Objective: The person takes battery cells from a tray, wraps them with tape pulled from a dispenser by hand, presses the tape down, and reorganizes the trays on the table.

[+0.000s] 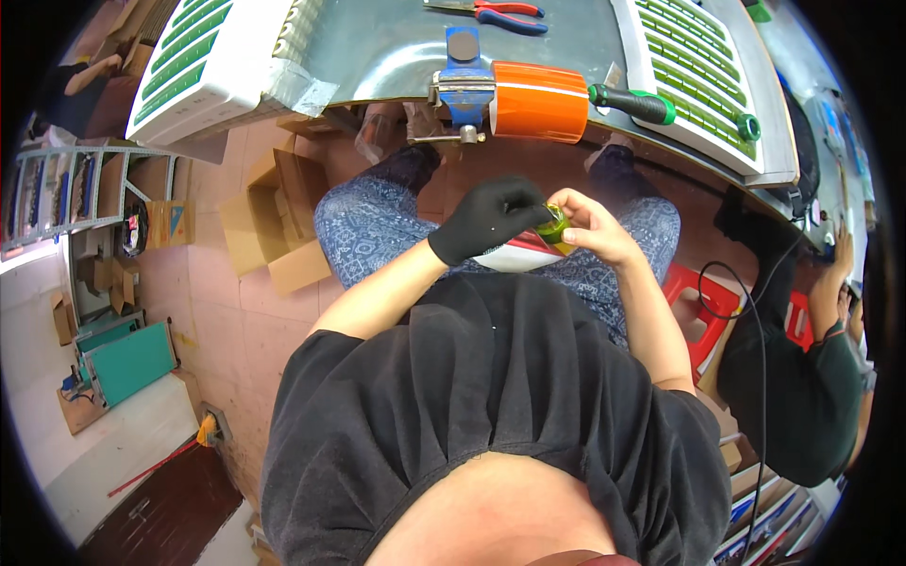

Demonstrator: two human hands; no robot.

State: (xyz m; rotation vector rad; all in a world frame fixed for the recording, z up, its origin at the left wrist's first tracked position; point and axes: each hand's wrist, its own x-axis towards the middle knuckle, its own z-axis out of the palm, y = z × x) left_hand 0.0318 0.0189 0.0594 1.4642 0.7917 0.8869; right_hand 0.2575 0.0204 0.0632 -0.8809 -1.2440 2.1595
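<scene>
Above my lap, my left hand (486, 219), in a black glove, is closed with its fingertips at the edge of a small shiny yellow-green roll (552, 227) that looks like tape. My bare right hand (596, 228) grips the same roll from the other side, thumb and fingers around it. Whether the left fingertips pinch a loose end is too small to make out. Beyond my hands, a blue bench vise (463, 87) sits at the bench edge, next to a wide orange roll (539, 102). A black and green handled tool (632, 103) lies against that roll.
Red and blue pliers (500, 13) lie on the metal bench. White trays with green slots stand left (193, 71) and right (694, 75), a green ring (748, 127) on the right one. Open cardboard boxes (274, 222) stand on the floor. Another person (797, 396) sits at right, near a hanging black cable (763, 377).
</scene>
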